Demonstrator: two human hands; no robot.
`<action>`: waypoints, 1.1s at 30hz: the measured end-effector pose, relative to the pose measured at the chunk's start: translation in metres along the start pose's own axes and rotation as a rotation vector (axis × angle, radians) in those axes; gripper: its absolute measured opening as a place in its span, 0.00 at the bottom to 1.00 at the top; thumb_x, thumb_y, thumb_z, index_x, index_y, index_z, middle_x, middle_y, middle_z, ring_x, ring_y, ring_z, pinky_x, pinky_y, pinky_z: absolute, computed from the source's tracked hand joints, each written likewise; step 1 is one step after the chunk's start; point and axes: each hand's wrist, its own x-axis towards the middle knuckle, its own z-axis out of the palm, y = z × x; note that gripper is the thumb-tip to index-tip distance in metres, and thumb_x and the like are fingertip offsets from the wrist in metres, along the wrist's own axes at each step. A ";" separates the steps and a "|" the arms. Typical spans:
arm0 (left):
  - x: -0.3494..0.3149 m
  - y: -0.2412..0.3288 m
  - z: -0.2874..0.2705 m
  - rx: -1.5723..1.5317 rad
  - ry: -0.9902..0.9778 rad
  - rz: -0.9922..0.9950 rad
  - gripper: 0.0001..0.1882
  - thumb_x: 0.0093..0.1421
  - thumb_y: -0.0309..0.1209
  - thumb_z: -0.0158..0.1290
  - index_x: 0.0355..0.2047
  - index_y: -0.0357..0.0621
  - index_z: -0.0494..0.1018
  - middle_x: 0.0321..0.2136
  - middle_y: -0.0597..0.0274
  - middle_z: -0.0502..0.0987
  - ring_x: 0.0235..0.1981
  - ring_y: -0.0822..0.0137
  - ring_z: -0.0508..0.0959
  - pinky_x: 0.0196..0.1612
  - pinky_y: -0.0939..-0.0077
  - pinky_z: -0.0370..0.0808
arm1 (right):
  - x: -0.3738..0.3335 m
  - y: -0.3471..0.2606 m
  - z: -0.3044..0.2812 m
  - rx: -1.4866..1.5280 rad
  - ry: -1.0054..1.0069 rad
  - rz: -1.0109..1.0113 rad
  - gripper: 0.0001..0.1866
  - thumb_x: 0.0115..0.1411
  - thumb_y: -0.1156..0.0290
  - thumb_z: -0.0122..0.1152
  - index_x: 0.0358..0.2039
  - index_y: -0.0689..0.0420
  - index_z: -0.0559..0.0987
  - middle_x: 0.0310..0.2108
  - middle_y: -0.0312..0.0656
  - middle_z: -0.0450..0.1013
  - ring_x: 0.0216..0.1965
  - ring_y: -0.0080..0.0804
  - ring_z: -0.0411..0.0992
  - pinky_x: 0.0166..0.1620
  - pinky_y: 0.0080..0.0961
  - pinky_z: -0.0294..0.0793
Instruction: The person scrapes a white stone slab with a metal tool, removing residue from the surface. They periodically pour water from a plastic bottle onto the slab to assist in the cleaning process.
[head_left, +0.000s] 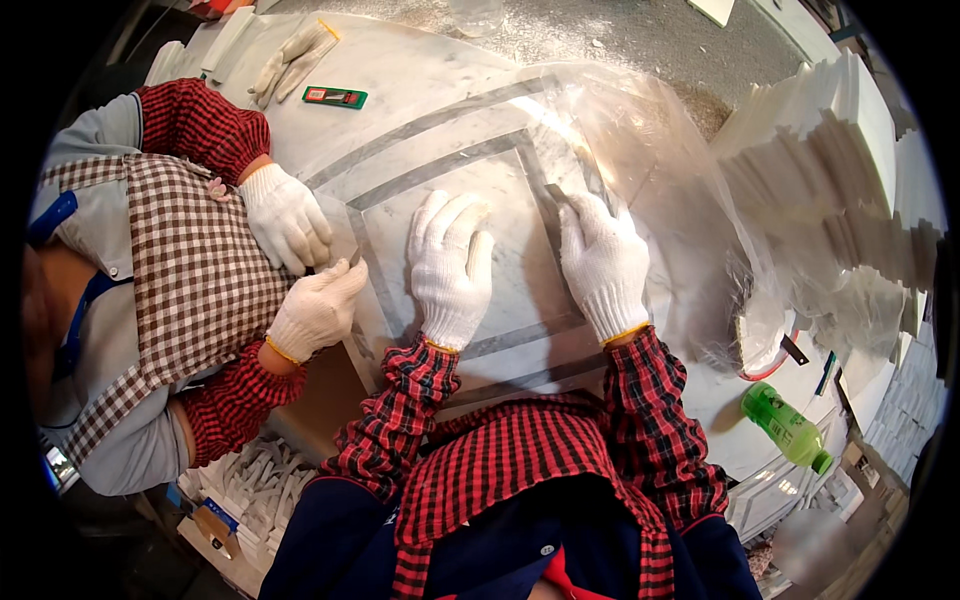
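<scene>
A white marble-look panel [500, 208] with grey border strips lies in front of me. My left hand [450, 262], in a white knit glove, rests on its middle with the fingers stretched out flat. At the panel's right grey strip is my right hand [606, 255], also gloved. Its bent fingers close on a small dark flat piece [556, 193], whose tip sticks out past the fingertips; its exact kind is unclear. Clear plastic film [660, 150] spreads beside and beyond this hand.
At left, a co-worker's gloved hands [290, 220] meet at the panel's left edge. A green blade case [335, 97] and spare gloves [293, 62] lie farther off. Stacked white slabs [815, 150] stand at right, a green bottle [785, 425] at lower right. White strips [250, 490] fill the lower left.
</scene>
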 end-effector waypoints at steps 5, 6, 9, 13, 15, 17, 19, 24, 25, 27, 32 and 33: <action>0.004 0.000 0.003 0.014 -0.004 0.024 0.16 0.60 0.23 0.62 0.49 0.44 0.83 0.53 0.57 0.81 0.61 0.47 0.75 0.68 0.51 0.70 | 0.004 0.000 0.014 -0.067 -0.090 0.024 0.07 0.68 0.66 0.63 0.41 0.53 0.84 0.32 0.47 0.82 0.38 0.56 0.79 0.52 0.44 0.75; 0.004 0.000 0.003 0.013 -0.004 0.029 0.16 0.60 0.23 0.62 0.49 0.44 0.83 0.53 0.57 0.81 0.61 0.47 0.76 0.68 0.51 0.70 | 0.003 -0.001 0.015 -0.076 -0.092 0.021 0.06 0.67 0.67 0.63 0.41 0.53 0.84 0.32 0.47 0.82 0.37 0.55 0.79 0.52 0.44 0.75; 0.004 0.000 0.000 0.006 -0.017 0.034 0.16 0.61 0.22 0.62 0.50 0.44 0.83 0.53 0.56 0.81 0.62 0.47 0.75 0.68 0.51 0.70 | 0.006 -0.003 0.020 -0.074 -0.117 0.021 0.05 0.66 0.67 0.64 0.39 0.52 0.84 0.29 0.46 0.81 0.34 0.53 0.79 0.52 0.43 0.74; 0.003 0.001 0.000 0.003 -0.031 0.020 0.16 0.61 0.22 0.62 0.50 0.44 0.83 0.54 0.56 0.81 0.62 0.47 0.75 0.69 0.51 0.70 | 0.004 -0.008 0.022 -0.163 -0.085 -0.003 0.04 0.67 0.66 0.63 0.38 0.50 0.84 0.24 0.45 0.80 0.28 0.51 0.79 0.44 0.43 0.77; 0.001 0.000 0.001 0.002 -0.021 0.022 0.16 0.60 0.23 0.62 0.50 0.45 0.83 0.53 0.57 0.81 0.61 0.47 0.75 0.69 0.51 0.69 | 0.000 -0.011 0.026 -0.183 -0.040 0.002 0.05 0.68 0.66 0.63 0.39 0.50 0.84 0.23 0.46 0.79 0.25 0.50 0.79 0.38 0.42 0.78; -0.002 -0.001 0.003 0.000 -0.012 0.023 0.16 0.60 0.23 0.62 0.50 0.45 0.83 0.54 0.57 0.81 0.62 0.47 0.75 0.69 0.50 0.69 | -0.002 -0.014 0.032 -0.216 -0.050 0.019 0.06 0.69 0.66 0.63 0.41 0.50 0.84 0.23 0.46 0.79 0.24 0.49 0.79 0.32 0.41 0.78; 0.000 0.002 0.000 -0.014 -0.017 0.022 0.17 0.61 0.21 0.62 0.51 0.43 0.82 0.54 0.55 0.81 0.63 0.45 0.75 0.69 0.51 0.69 | -0.004 -0.013 0.037 -0.205 -0.027 0.004 0.07 0.69 0.66 0.63 0.44 0.50 0.84 0.24 0.46 0.80 0.23 0.47 0.79 0.30 0.40 0.77; -0.005 0.000 -0.002 -0.029 0.029 0.039 0.18 0.62 0.20 0.61 0.52 0.42 0.81 0.55 0.53 0.81 0.64 0.44 0.74 0.69 0.52 0.69 | -0.003 -0.010 0.045 -0.128 0.110 -0.145 0.03 0.69 0.68 0.60 0.39 0.52 0.79 0.24 0.45 0.78 0.24 0.48 0.79 0.27 0.41 0.77; -0.006 -0.002 -0.002 -0.025 0.042 0.037 0.18 0.62 0.20 0.61 0.52 0.42 0.81 0.55 0.53 0.81 0.64 0.44 0.74 0.69 0.52 0.69 | 0.006 -0.014 0.048 -0.083 0.142 -0.114 0.03 0.69 0.68 0.61 0.40 0.52 0.80 0.26 0.45 0.79 0.25 0.47 0.80 0.29 0.40 0.78; -0.008 -0.006 -0.003 -0.018 0.063 0.060 0.18 0.62 0.21 0.62 0.52 0.43 0.81 0.55 0.53 0.81 0.64 0.43 0.74 0.69 0.51 0.69 | 0.033 -0.028 0.053 0.015 0.210 -0.057 0.04 0.69 0.67 0.62 0.41 0.52 0.81 0.29 0.45 0.81 0.28 0.47 0.81 0.32 0.39 0.80; -0.007 -0.010 0.002 -0.042 0.128 0.120 0.17 0.62 0.22 0.62 0.52 0.44 0.82 0.54 0.53 0.81 0.63 0.44 0.75 0.69 0.50 0.69 | 0.032 -0.006 0.036 0.209 0.379 -0.193 0.12 0.69 0.69 0.63 0.51 0.57 0.84 0.43 0.50 0.84 0.38 0.49 0.84 0.43 0.36 0.83; -0.008 -0.009 0.002 -0.039 0.142 0.118 0.17 0.61 0.21 0.61 0.52 0.43 0.82 0.55 0.53 0.81 0.63 0.45 0.75 0.69 0.49 0.69 | 0.022 -0.006 0.029 0.225 0.329 -0.118 0.12 0.69 0.70 0.64 0.51 0.58 0.84 0.42 0.51 0.84 0.37 0.48 0.84 0.43 0.35 0.83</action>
